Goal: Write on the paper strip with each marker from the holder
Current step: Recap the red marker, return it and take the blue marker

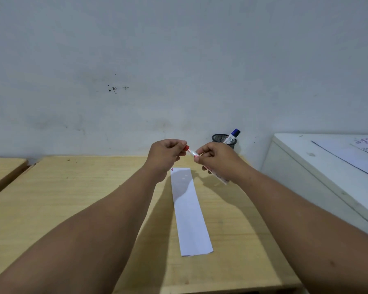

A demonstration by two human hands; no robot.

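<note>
A long white paper strip [189,211] lies lengthwise on the wooden desk [72,198], with a small red mark at its far left corner. Above its far end my right hand [216,159] grips the white barrel of a red marker [219,177]. My left hand [165,154] pinches the marker's red cap [186,148], which sits right at the barrel's tip. A black mesh holder [223,139] stands at the back by the wall, just beyond my right hand, with a blue-capped marker [233,135] leaning in it.
A white cabinet [319,166] with printed sheets on top stands against the desk's right side. Another wooden desk [2,168] is at the far left across a narrow gap. The wall [179,71] runs right behind the desk.
</note>
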